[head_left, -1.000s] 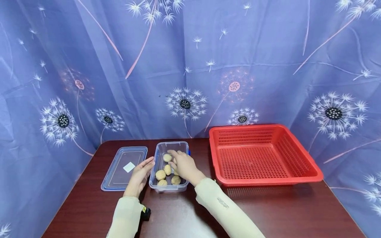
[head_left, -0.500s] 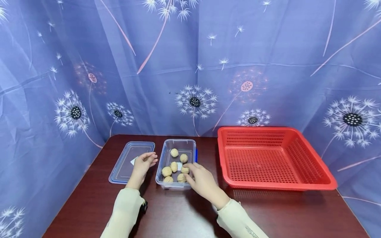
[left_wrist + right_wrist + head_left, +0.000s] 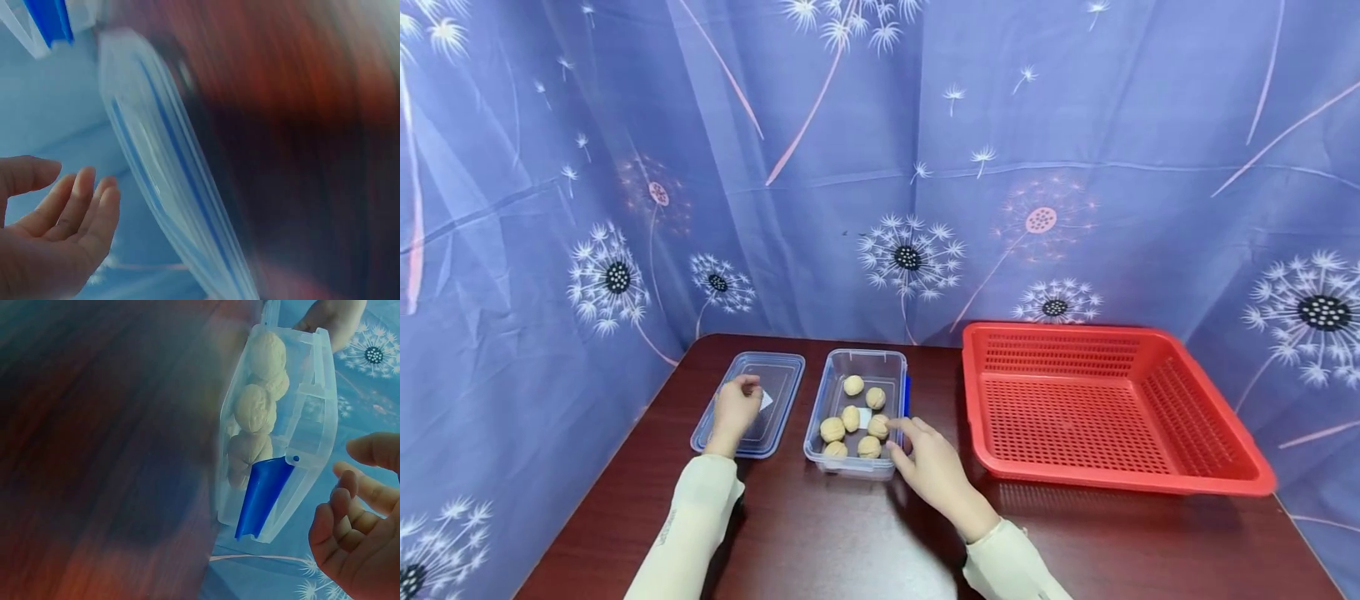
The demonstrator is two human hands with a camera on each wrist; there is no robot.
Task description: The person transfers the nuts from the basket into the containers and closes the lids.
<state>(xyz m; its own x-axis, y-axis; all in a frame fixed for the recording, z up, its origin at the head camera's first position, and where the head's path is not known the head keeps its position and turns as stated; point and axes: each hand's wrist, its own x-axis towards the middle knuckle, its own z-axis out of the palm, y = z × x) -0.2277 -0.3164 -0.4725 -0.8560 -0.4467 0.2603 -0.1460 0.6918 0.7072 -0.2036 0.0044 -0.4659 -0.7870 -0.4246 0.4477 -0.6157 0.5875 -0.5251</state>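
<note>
A clear plastic container point(image 3: 820, 417) stands lidless on the table, with several walnuts point(image 3: 832, 429) and a small white paper on its floor. My right hand point(image 3: 931, 471) is at the container's near right side, fingers loosely bent and holding nothing. From the right wrist view, the blue side latch point(image 3: 265, 494) hangs down beside that hand. Over on the left, my left hand point(image 3: 735, 412) is above the blue-edged clear lid point(image 3: 778, 417). The left wrist view shows its fingers loosely curved, with space between them and the lid.
A large red plastic basket point(image 3: 1120, 483) sits on the right of the dark wooden table point(image 3: 850, 533). Behind the table hangs a blue dandelion-print curtain point(image 3: 820, 275).
My left hand has moved from beside the container to over the lid. The right hand has come out of the container to its right side, uncovering more walnuts. The head view has shifted.
</note>
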